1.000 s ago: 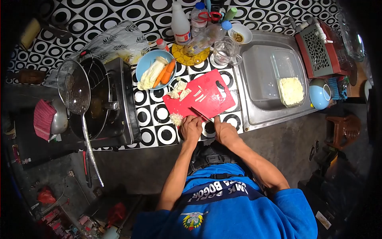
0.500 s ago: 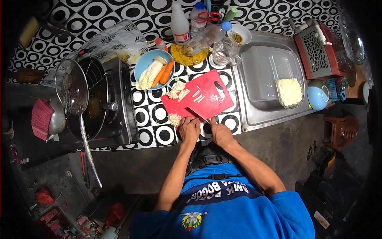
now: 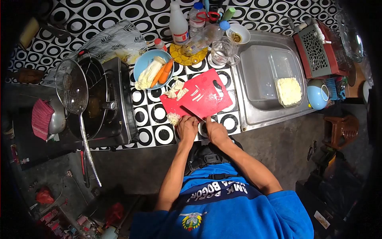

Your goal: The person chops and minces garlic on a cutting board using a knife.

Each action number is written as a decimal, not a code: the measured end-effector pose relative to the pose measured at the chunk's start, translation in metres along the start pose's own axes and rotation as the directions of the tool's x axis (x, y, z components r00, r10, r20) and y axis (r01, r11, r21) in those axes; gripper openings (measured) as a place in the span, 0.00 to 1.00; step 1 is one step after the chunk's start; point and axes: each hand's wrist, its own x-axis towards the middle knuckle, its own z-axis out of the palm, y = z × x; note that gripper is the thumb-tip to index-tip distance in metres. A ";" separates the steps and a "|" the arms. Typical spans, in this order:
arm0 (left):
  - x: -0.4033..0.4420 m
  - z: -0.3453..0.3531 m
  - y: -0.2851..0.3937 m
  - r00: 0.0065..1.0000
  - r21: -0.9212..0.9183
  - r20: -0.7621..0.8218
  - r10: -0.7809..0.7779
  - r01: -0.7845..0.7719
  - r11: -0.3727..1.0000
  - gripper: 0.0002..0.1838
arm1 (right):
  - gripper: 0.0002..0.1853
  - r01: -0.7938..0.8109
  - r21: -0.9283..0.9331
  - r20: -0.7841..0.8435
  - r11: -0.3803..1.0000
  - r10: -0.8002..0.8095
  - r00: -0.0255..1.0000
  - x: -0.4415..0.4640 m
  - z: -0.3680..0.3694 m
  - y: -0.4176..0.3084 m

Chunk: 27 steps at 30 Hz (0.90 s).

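My right hand (image 3: 216, 132) is wrapped round the handle of a knife (image 3: 194, 113), whose blade points up and left over the front edge of a red cutting board (image 3: 217, 99). My left hand (image 3: 187, 128) is beside the blade at the board's near edge, fingers curled down; whatever lies under them is hidden. By its fingertips sits a small heap of finely chopped pale vegetable (image 3: 173, 118). Farther back on the board are larger whitish pieces (image 3: 175, 91) and a few thin pale strips (image 3: 196, 95).
Behind the board stands a blue plate (image 3: 139, 72) with carrots (image 3: 162, 73) and a pale leafy vegetable. Bottles (image 3: 178, 26) and a glass jug (image 3: 222, 52) are at the back. A stove with a wok (image 3: 95, 119) is left; a sink (image 3: 254, 75) holding a container of shredded food (image 3: 289, 91) is right.
Both hands and the knife have shifted slightly left, the blade now lying a little nearer the left hand's fingers. The other things keep their places.
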 end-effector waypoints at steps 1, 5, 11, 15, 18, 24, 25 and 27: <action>0.000 -0.001 -0.001 1.000 0.000 -0.002 0.004 -0.004 1.000 0.06 | 0.24 0.014 0.001 -0.017 1.000 -0.013 1.000 0.006 0.000 -0.004; 0.000 -0.006 0.005 0.998 0.024 0.034 -0.050 0.049 0.999 0.04 | 0.24 0.036 -0.018 -0.038 0.999 -0.037 0.999 0.011 -0.010 -0.011; 0.000 -0.002 -0.003 0.997 0.031 0.067 -0.035 0.033 0.999 0.04 | 0.28 -0.056 0.024 0.042 0.998 0.055 0.998 -0.007 -0.003 -0.005; -0.001 0.004 -0.004 1.000 0.023 0.021 -0.017 0.016 1.000 0.04 | 0.20 -0.042 0.002 0.009 0.999 0.041 0.999 0.001 0.004 -0.015; 0.000 0.007 -0.004 1.000 -0.023 -0.016 -0.017 0.016 1.000 0.04 | 0.20 -0.018 -0.008 0.037 1.000 0.018 0.999 0.005 -0.017 -0.018; -0.001 0.008 -0.009 1.000 -0.062 0.002 -0.027 0.027 0.998 0.04 | 0.31 -0.037 0.011 0.072 0.999 0.036 0.997 -0.005 -0.004 -0.008; -0.001 0.007 -0.009 1.000 -0.063 0.012 -0.024 0.025 0.998 0.04 | 0.32 -0.026 0.012 0.065 1.000 0.025 0.998 -0.002 0.001 -0.006; 0.003 0.005 -0.008 0.999 -0.073 0.025 -0.021 0.022 0.997 0.04 | 0.32 0.000 0.009 0.050 1.000 -0.001 0.999 0.006 0.005 -0.006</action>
